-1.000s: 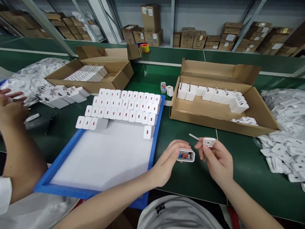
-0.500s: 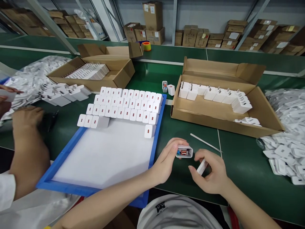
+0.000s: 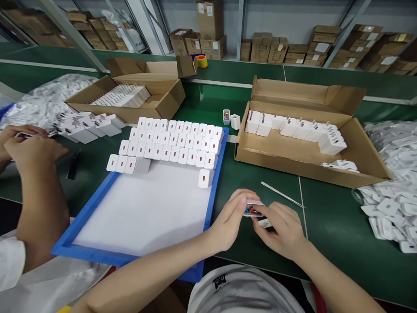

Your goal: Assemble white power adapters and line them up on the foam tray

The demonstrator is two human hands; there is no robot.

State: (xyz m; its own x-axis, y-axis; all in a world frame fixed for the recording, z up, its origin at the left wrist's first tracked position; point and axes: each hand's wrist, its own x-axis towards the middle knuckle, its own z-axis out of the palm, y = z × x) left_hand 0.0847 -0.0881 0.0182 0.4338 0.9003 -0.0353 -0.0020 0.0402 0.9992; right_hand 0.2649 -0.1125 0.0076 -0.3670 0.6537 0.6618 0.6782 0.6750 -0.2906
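My left hand [image 3: 232, 219] grips a white charger body [image 3: 253, 207] whose open end shows red and blue parts inside. My right hand [image 3: 279, 230] is closed on a small white end cap [image 3: 264, 223] and presses it against that open end. Both hands meet low over the green table [image 3: 250, 178], just right of the blue-rimmed white tray [image 3: 143, 208]. Several finished white chargers [image 3: 172, 145] stand in rows at the tray's far end, and a single one [image 3: 205, 178] stands alone by its right rim.
A thin metal tweezer [image 3: 282, 194] lies behind my hands. An open carton with chargers [image 3: 293, 130] is at right, another carton [image 3: 130, 98] at back left. Bagged white parts [image 3: 391, 174] pile up at right. Another person's hands [image 3: 29, 145] work at the left edge.
My right hand turned the end cap over, lowered it and brought it leftward onto the charger body's open end. The other person's hands at left shifted together.
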